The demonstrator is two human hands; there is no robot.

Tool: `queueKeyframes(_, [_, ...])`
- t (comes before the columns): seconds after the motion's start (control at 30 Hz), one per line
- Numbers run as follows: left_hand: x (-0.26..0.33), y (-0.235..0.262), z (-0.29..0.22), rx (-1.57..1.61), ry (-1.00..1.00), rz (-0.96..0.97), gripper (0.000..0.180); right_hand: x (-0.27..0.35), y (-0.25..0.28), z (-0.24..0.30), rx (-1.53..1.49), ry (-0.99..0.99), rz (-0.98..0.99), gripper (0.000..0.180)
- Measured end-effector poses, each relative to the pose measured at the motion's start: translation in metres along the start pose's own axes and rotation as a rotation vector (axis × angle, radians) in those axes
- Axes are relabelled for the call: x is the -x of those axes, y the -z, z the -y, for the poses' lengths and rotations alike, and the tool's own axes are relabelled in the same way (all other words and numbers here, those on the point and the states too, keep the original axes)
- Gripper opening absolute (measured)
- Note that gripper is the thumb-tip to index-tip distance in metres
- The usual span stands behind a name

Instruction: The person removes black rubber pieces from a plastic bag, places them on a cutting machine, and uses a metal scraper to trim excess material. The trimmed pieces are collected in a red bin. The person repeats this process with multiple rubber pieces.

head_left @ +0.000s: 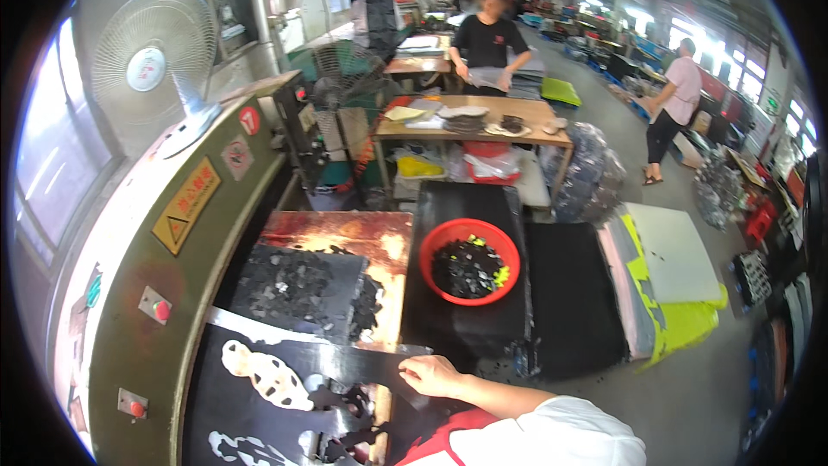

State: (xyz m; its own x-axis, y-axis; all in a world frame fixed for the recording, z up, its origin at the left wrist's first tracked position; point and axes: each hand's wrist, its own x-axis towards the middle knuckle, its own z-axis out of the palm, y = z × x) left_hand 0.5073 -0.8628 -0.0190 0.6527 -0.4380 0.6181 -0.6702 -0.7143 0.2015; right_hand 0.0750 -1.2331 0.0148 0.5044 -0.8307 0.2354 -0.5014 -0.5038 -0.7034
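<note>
My right hand (427, 375) reaches in from the lower right, its fingers closed on the edge of a black sheet (358, 365). The sheet lies spread over the bed of a green machine and has ragged openings along its near side. Left of the hand, a pale shape full of holes (269, 377) shows against the black; I cannot tell whether it is a piece or the surface below. Another pale shape (246, 449) lies nearer, cut off by the lower edge. My left hand is out of view.
The machine's green beam (147, 250) with red buttons rises at left, a fan (148, 69) on top. Dark scraps (289, 280) lie beyond the sheet. A red basin (427, 272) of black and yellow pieces stands right of them. Stacked sheets (668, 250) lie farther right. Two people are beyond.
</note>
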Motion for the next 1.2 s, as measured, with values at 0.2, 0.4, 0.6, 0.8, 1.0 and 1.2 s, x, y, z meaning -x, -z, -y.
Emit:
queueKeyframes(0.2, [0.02,0.028,0.011,-0.099,0.112,0.028,0.026,-0.042,-0.017,0.018,-0.174,0.22,-0.164,0.003])
queueKeyframes(0.4, [0.019,0.034,0.005,-0.095,0.089,0.001,0.031,-0.099,-0.003,0.049,-0.422,0.255,-0.19,0.005])
queueKeyframes(0.6, [0.016,0.032,-0.002,-0.139,0.083,-0.004,0.027,-0.141,0.04,0.104,-0.646,0.453,-0.233,0.005])
queueKeyframes(0.8, [-0.006,-0.009,-0.029,-0.084,0.004,-0.007,0.029,-0.167,0.117,0.183,-1.098,0.954,-0.281,0.008])
queueKeyframes(1.0, [-0.022,-0.025,-0.045,-0.045,-0.022,0.012,0.031,-0.146,0.154,0.281,-1.422,0.998,0.251,0.011])
queueKeyframes(1.2, [-0.013,-0.015,-0.026,-0.06,0.006,0.035,0.032,-0.119,0.14,0.311,-1.344,1.135,0.596,0.011])
